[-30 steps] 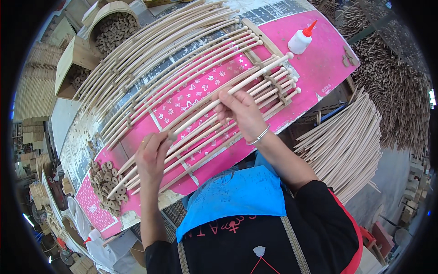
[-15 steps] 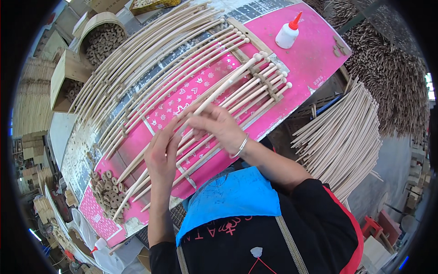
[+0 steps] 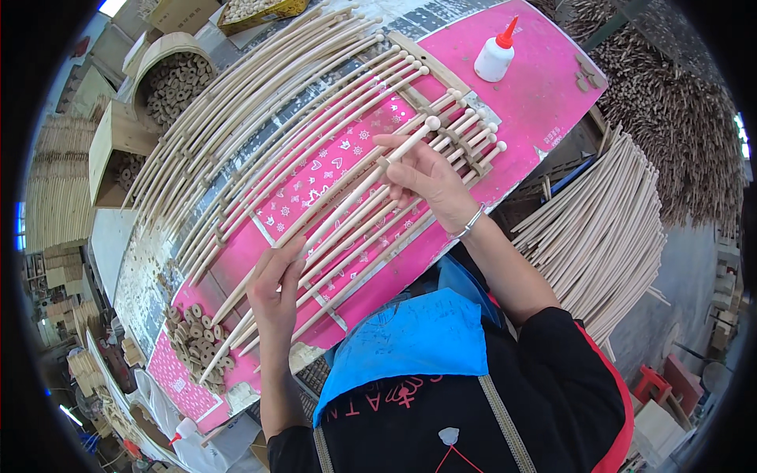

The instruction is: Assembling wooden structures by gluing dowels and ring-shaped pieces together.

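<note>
A pale wooden stick [image 3: 347,202] with a round ball [image 3: 432,123] at its far right end lies slantwise across my two hands. My left hand [image 3: 276,288] is closed around its lower left part. Up near the ball, my right hand [image 3: 434,183] pinches a small brown wooden ring [image 3: 384,163] that sits on the stick. Other ball-ended sticks [image 3: 430,167] lie below it on the pink table covering, several with rings near their balls and resting by a wooden frame [image 3: 430,63].
Loose wooden rings [image 3: 197,339] are heaped at the table's left end. Many sticks [image 3: 236,118] lie along the far side. A white glue bottle [image 3: 494,59] with a red tip stands at the back right. Bundled sticks [image 3: 599,236] stand to the right, beyond the table edge.
My right hand has moved up and right along the stick, away from my left hand, toward the ball. The stick's ball end has shifted slightly down and left. My left hand stays low.
</note>
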{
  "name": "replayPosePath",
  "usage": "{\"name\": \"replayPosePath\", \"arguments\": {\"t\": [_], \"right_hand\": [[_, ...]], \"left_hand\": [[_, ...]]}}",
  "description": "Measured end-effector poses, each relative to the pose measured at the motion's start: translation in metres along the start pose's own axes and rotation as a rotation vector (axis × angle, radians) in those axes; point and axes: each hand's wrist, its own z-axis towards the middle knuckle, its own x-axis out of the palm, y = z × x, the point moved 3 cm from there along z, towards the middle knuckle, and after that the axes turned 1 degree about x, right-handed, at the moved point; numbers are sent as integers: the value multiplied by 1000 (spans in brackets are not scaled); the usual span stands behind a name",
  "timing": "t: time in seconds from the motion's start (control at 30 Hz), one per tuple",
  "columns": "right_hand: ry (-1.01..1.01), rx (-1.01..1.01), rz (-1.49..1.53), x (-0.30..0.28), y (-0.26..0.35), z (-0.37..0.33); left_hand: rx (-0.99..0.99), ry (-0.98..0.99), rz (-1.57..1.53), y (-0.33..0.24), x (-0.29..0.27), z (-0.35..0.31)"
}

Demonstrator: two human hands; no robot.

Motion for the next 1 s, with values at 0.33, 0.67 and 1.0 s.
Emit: {"name": "replayPosePath", "arguments": {"t": [0.33, 0.67, 1.0], "right_hand": [[-12, 82, -101, -19, -9, 3], [-268, -152, -294, -42, 5, 6], [-303, -168, -193, -62, 12, 1]], "left_hand": [[7, 31, 19, 0, 4, 12], [78, 35, 24, 17, 27, 50], [93, 47, 20, 40, 82, 130]]}}
